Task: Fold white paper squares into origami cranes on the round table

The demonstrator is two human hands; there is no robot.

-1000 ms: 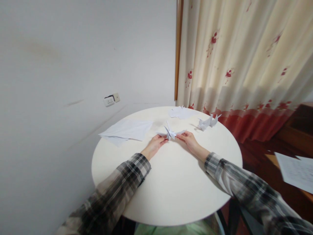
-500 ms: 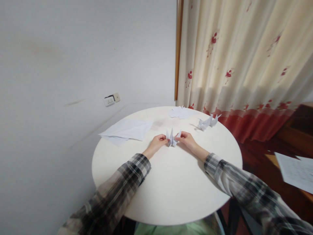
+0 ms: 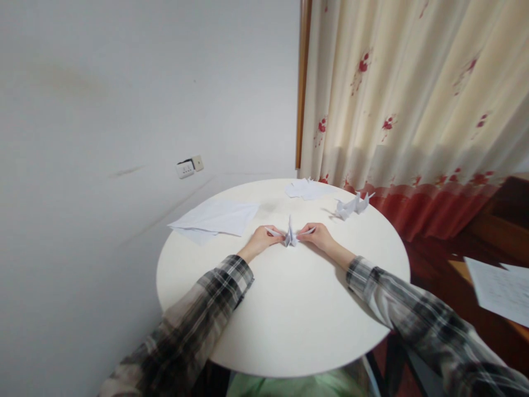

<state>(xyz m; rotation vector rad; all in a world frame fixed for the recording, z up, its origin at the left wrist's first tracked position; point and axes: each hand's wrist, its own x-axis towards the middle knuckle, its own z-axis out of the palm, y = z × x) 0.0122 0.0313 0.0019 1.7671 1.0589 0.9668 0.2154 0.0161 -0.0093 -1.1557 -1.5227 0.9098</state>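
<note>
A small white folded paper crane [image 3: 290, 237] sits on the round white table [image 3: 289, 309], held between both hands. My left hand [image 3: 261, 240] pinches its left wing, fingers closed. The right wing is pinched by my right hand [image 3: 318, 237]. The wings are spread out sideways and the pointed middle stands up. Both arms wear plaid sleeves.
A stack of white paper sheets [image 3: 215, 219] lies at the table's left. Another folded paper crane [image 3: 351, 205] and a crumpled white sheet [image 3: 306, 189] lie at the far side. A floral curtain [image 3: 405, 110] hangs behind; a dark wooden desk with a paper [image 3: 500, 286] stands right.
The wings were spread a second ago, then pushed together and upward, and now they are pulled apart sideways again. Both hands kept their pinch throughout.
</note>
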